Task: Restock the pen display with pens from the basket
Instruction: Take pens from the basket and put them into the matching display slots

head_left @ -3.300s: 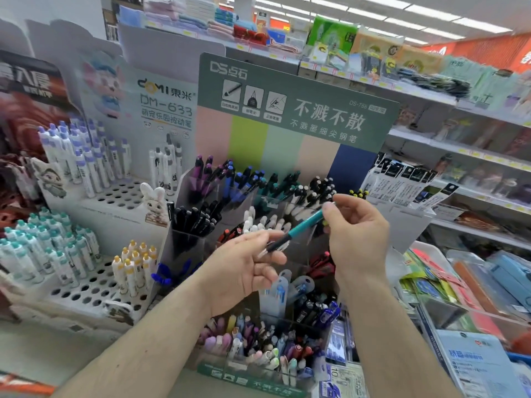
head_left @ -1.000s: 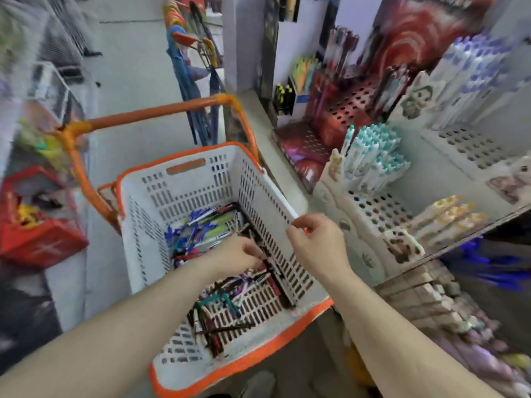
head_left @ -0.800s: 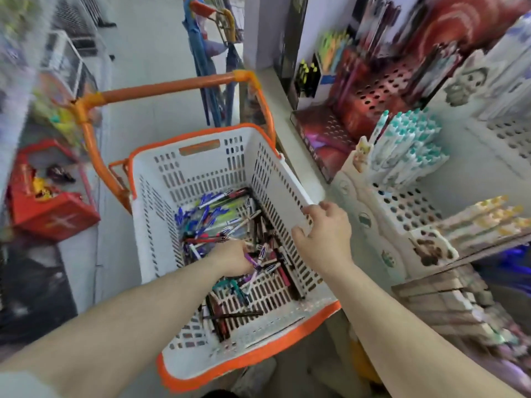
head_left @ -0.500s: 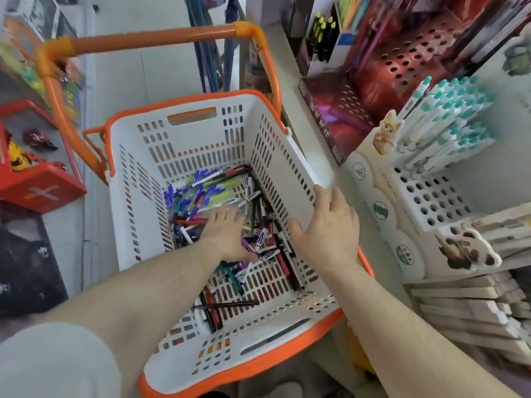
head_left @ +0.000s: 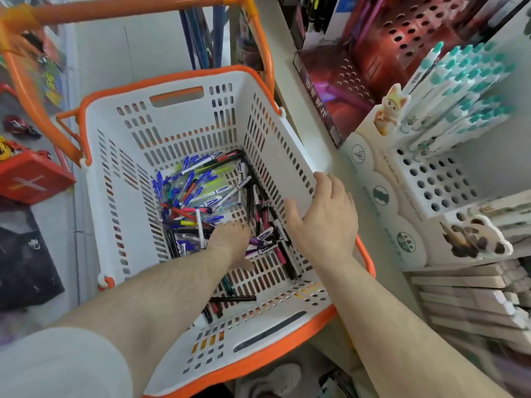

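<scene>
White plastic with an orange rim, the basket (head_left: 184,133) fills most of the view, and it sits nearer and more squarely below than half a second ago, when its far handle still showed whole. Beside it on the right stands the white pen display (head_left: 442,179), its rows of holes partly bare below the teal-capped pens (head_left: 459,90).

Loose pens (head_left: 198,193) lie heaped on the basket floor, just beyond and to either side of the left fingers. The left hand (head_left: 230,242) has gone deeper into that heap than before; its fingers point down among the pens and are hidden behind the back of the hand, so I cannot tell whether they have closed on one. The right hand (head_left: 321,219) lies flat with straight, spread fingers against the inside of the basket's right wall, holding nothing, much as it lay a moment ago.

By my reading, the reach is over and the pick is under way: no pen is lifted clear yet, and the display's holes wait, well to the right of both hands.
</scene>
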### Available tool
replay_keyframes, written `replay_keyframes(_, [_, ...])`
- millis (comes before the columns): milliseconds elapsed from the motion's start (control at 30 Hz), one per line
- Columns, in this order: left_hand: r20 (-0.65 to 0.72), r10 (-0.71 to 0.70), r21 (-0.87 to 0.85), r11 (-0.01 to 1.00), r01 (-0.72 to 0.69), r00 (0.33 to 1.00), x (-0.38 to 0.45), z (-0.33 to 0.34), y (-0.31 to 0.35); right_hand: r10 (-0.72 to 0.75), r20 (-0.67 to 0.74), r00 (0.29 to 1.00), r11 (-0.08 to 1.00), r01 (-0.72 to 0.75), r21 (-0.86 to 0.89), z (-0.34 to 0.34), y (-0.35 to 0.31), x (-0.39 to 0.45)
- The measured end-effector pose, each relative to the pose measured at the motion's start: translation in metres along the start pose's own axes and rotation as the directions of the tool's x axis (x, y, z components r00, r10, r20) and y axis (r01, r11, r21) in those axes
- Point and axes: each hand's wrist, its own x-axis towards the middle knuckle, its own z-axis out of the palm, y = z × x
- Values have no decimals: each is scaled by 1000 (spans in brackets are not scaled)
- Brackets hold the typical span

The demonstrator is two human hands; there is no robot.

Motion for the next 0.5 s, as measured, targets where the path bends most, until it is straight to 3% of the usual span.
replay_keyframes(100, [102, 111, -28, 994, -108, 989, -4, -5, 2, -6, -36, 999, 1000, 7, 25, 0, 1, -1])
replay_keyframes(200, [167, 200, 102, 970, -218, 965, -12, -10, 8, -4, -63, 998, 999, 7, 45, 0, 0, 0])
replay_keyframes(267, [187, 208, 100, 968, -229, 960, -15, -11, 10, 8, -40, 999, 998, -5, 66, -1, 0, 0])
replay_keyframes(400, [81, 157, -274, 953, -129, 984, -24, -29, 3, 41, 72, 997, 992, -49, 118, -8, 1, 4])
replay_keyframes(500, [-50, 15, -666, 745, -44, 999, -34, -53, -7, 105, 165, 981, 963, -142, 231, -20, -1, 8])
